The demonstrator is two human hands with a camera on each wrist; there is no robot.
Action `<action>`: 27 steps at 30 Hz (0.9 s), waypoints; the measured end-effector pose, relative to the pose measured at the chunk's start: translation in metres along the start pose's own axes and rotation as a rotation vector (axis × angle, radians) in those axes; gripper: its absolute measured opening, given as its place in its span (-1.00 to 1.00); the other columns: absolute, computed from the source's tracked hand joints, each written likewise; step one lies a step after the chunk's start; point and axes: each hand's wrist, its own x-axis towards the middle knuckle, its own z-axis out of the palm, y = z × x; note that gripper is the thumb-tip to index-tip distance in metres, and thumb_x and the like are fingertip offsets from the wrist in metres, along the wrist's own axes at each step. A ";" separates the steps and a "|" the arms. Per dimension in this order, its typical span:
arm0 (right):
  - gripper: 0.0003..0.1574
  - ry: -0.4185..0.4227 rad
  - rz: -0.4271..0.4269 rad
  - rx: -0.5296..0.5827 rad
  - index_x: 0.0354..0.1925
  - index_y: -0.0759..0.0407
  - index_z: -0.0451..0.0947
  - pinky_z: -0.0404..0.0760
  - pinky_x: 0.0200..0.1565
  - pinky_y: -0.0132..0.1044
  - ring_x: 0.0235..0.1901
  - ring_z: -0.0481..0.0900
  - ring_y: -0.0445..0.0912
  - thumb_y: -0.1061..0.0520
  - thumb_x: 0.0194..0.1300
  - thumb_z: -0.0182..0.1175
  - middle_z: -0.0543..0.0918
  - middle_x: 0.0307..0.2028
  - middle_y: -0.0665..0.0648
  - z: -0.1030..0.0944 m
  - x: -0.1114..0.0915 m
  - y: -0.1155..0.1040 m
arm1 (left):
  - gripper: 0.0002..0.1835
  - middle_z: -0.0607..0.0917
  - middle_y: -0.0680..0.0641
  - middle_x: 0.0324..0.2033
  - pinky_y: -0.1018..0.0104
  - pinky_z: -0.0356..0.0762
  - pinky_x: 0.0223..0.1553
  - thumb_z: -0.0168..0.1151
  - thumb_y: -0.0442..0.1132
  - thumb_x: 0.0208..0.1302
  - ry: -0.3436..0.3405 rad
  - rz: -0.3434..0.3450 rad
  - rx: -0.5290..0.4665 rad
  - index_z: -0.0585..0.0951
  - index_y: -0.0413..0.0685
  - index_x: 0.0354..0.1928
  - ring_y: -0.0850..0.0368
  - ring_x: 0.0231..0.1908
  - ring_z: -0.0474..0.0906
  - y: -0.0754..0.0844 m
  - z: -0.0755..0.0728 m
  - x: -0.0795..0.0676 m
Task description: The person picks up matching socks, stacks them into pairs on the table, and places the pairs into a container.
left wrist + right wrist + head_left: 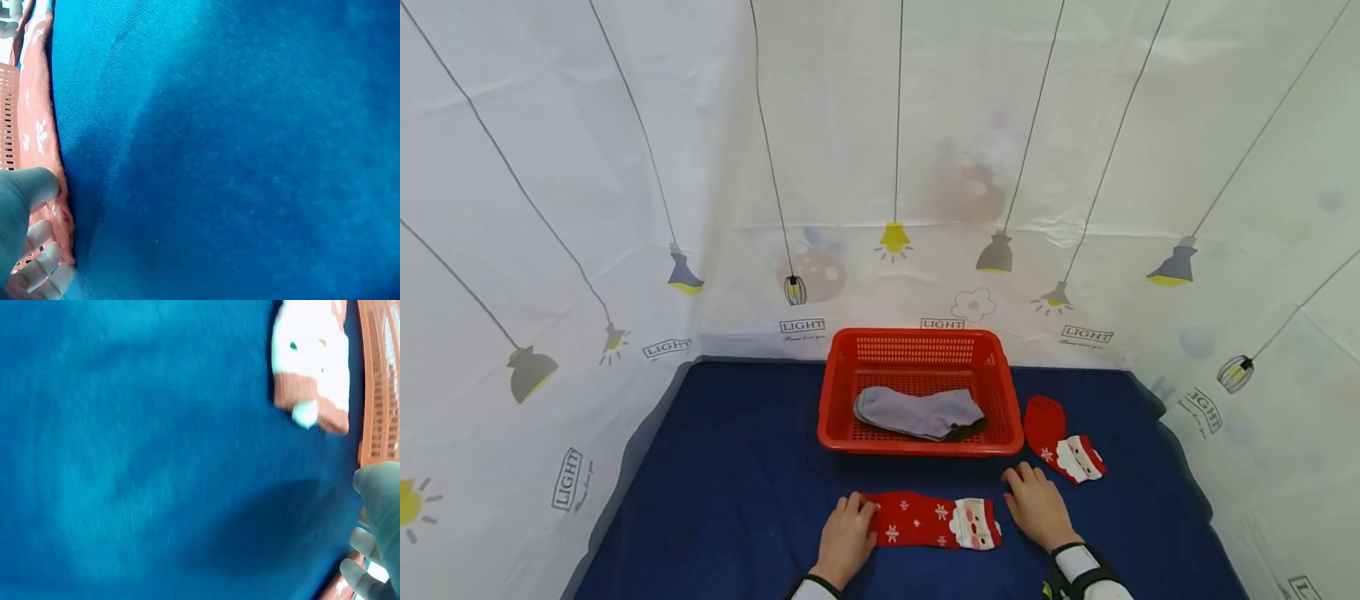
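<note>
A red Christmas sock (pixel 917 518) with white snowflakes and a Santa face at its right end lies flat on the dark blue cloth. My left hand (pixel 847 533) rests at its plain left end, thumb and fingers spread apart on it in the left wrist view. To the right of the Santa face is my right hand (pixel 1037 504), fingers loosely bent and holding nothing. Beyond that hand lies a second sock of the same pattern (pixel 1047 425), bent at the heel, its Santa face pointing down and right.
A red plastic basket (pixel 919 448) stands at the back of the cloth, just behind the flat sock. In it lie grey socks (pixel 917 412) with a dark part beneath. White sheeting (pixel 865 125) printed with hanging lamps rises behind and on both sides.
</note>
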 end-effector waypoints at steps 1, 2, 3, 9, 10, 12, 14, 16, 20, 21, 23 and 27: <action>-0.70 0.020 0.000 -0.003 -0.24 0.10 0.57 0.52 -0.35 -0.10 -0.33 0.48 0.01 0.19 0.08 0.48 0.53 -0.28 0.12 0.000 0.001 0.004 | -0.66 0.54 -0.01 -0.30 0.29 0.48 -0.30 0.58 -0.24 -0.07 0.001 -0.001 -0.002 0.72 0.01 -0.19 0.12 -0.36 0.38 0.000 0.000 0.000; -0.69 0.043 -0.003 -0.008 -0.25 0.11 0.57 0.52 -0.36 -0.09 -0.33 0.49 0.03 0.20 0.06 0.49 0.53 -0.28 0.13 0.001 0.001 0.008 | -0.66 0.54 -0.01 -0.30 0.29 0.49 -0.30 0.59 -0.24 -0.07 0.003 -0.002 -0.003 0.72 0.00 -0.19 0.12 -0.36 0.38 -0.001 0.001 0.000; -0.68 0.068 -0.006 -0.007 -0.25 0.13 0.57 0.53 -0.38 -0.07 -0.33 0.50 0.05 0.21 0.04 0.49 0.54 -0.28 0.15 0.001 0.002 0.012 | -0.66 0.54 -0.01 -0.30 0.29 0.49 -0.30 0.59 -0.24 -0.08 0.005 -0.004 -0.005 0.72 0.00 -0.19 0.12 -0.36 0.38 -0.001 0.001 0.000; -0.65 0.151 0.003 -0.017 -0.21 0.21 0.56 0.56 -0.41 0.01 -0.30 0.52 0.15 0.25 0.03 0.48 0.53 -0.27 0.24 0.002 0.007 0.032 | -0.67 0.54 0.00 -0.30 0.30 0.48 -0.32 0.59 -0.24 -0.07 0.001 -0.002 -0.013 0.72 0.00 -0.20 0.13 -0.37 0.38 -0.001 0.002 0.000; -0.65 0.148 0.011 -0.019 -0.20 0.21 0.56 0.56 -0.41 0.03 -0.30 0.52 0.16 0.25 0.04 0.47 0.52 -0.26 0.24 0.001 0.008 0.035 | -0.68 0.54 0.00 -0.30 0.30 0.48 -0.32 0.59 -0.23 -0.07 -0.006 -0.003 -0.016 0.72 0.00 -0.20 0.13 -0.37 0.38 -0.001 0.001 0.000; -0.66 0.136 0.027 -0.018 -0.18 0.22 0.57 0.57 -0.40 0.08 -0.27 0.52 0.19 0.24 0.05 0.46 0.53 -0.24 0.26 0.000 0.010 0.039 | -0.68 0.55 0.00 -0.29 0.30 0.48 -0.31 0.58 -0.22 -0.05 -0.025 -0.011 -0.021 0.72 0.01 -0.19 0.14 -0.36 0.38 -0.001 0.001 0.000; -0.65 0.122 0.043 -0.015 -0.17 0.22 0.57 0.59 -0.37 0.13 -0.23 0.53 0.22 0.24 0.06 0.45 0.53 -0.22 0.27 -0.002 0.012 0.042 | -0.69 0.55 0.00 -0.28 0.30 0.49 -0.30 0.58 -0.22 -0.03 -0.042 -0.019 -0.028 0.72 0.01 -0.19 0.14 -0.36 0.38 0.000 0.000 0.000; -0.64 0.107 0.059 -0.016 -0.15 0.23 0.57 0.60 -0.34 0.18 -0.21 0.54 0.25 0.24 0.06 0.44 0.53 -0.21 0.28 -0.004 0.014 0.044 | -0.69 0.55 0.00 -0.28 0.30 0.49 -0.30 0.57 -0.21 -0.01 -0.054 -0.024 -0.032 0.72 0.01 -0.18 0.15 -0.36 0.37 0.000 -0.001 0.000; -0.61 0.072 0.080 -0.012 -0.11 0.24 0.56 0.61 -0.31 0.20 -0.20 0.54 0.26 0.23 0.08 0.43 0.52 -0.20 0.30 -0.006 0.018 0.049 | -0.70 0.55 -0.01 -0.26 0.30 0.49 -0.29 0.57 -0.21 0.01 -0.066 -0.029 -0.034 0.72 0.01 -0.17 0.14 -0.35 0.37 0.000 -0.002 0.001; -0.61 0.065 0.087 -0.008 -0.10 0.25 0.55 0.61 -0.31 0.19 -0.20 0.54 0.26 0.23 0.09 0.43 0.51 -0.20 0.31 -0.007 0.018 0.050 | -0.70 0.55 0.00 -0.26 0.29 0.49 -0.29 0.56 -0.20 0.01 -0.066 -0.029 -0.032 0.72 0.02 -0.17 0.14 -0.35 0.37 0.000 -0.002 0.001; -0.60 0.050 0.101 0.000 -0.08 0.27 0.54 0.61 -0.33 0.18 -0.19 0.54 0.26 0.23 0.11 0.42 0.51 -0.18 0.33 -0.007 0.019 0.052 | -0.69 0.55 0.00 -0.26 0.29 0.49 -0.29 0.57 -0.20 0.01 -0.061 -0.029 -0.028 0.72 0.02 -0.17 0.14 -0.34 0.38 0.000 -0.002 0.001; -0.58 0.032 0.140 0.008 -0.06 0.28 0.51 0.60 -0.39 0.19 -0.16 0.52 0.29 0.22 0.12 0.41 0.50 -0.14 0.36 -0.008 0.022 0.056 | -0.69 0.54 0.01 -0.27 0.29 0.50 -0.28 0.57 -0.18 0.01 -0.058 -0.029 -0.019 0.72 0.03 -0.17 0.14 -0.34 0.39 0.000 -0.002 0.002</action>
